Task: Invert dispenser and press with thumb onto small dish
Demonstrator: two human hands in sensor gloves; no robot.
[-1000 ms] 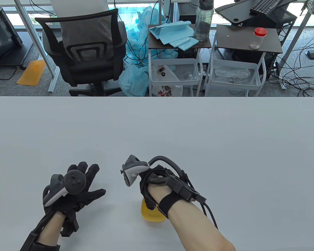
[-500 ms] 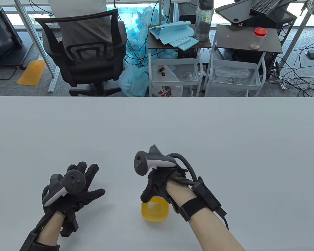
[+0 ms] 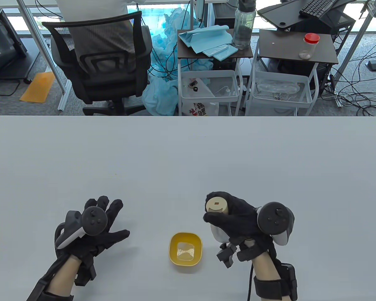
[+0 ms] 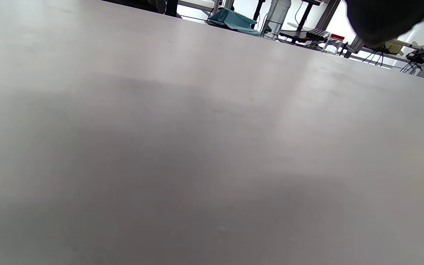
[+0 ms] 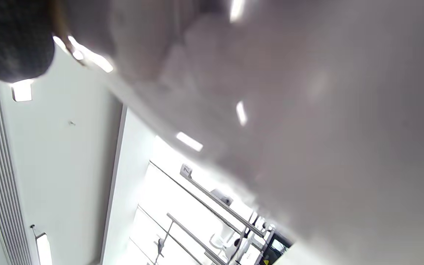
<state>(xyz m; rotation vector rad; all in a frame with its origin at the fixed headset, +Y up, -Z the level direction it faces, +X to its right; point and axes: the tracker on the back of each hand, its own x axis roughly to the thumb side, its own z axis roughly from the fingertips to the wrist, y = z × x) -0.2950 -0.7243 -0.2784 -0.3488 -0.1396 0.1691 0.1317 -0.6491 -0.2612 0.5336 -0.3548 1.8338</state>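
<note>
A small yellow dish (image 3: 185, 241) sits on the white table (image 3: 188, 156) near the front edge, with a little pale powder in its middle. My right hand (image 3: 221, 217) is just right of the dish and grips a dispenser (image 3: 216, 205) around its body. The dispenser's round beige end faces up at the camera, and its white body (image 3: 218, 234) shows below my fingers. My left hand (image 3: 108, 216) lies palm down on the table left of the dish, fingers spread and holding nothing. In the left wrist view only a dark fingertip (image 4: 381, 18) shows.
Beyond the table's far edge stand a black office chair (image 3: 103, 59) and two small carts with a water bottle (image 3: 243, 26) and a red-lidded jar (image 3: 309, 46). The right wrist view is blurred and tilted toward the ceiling.
My right hand, which held the dispenser over the dish, has turned over and moved right, leaving the dish uncovered. My left hand has shifted only slightly.
</note>
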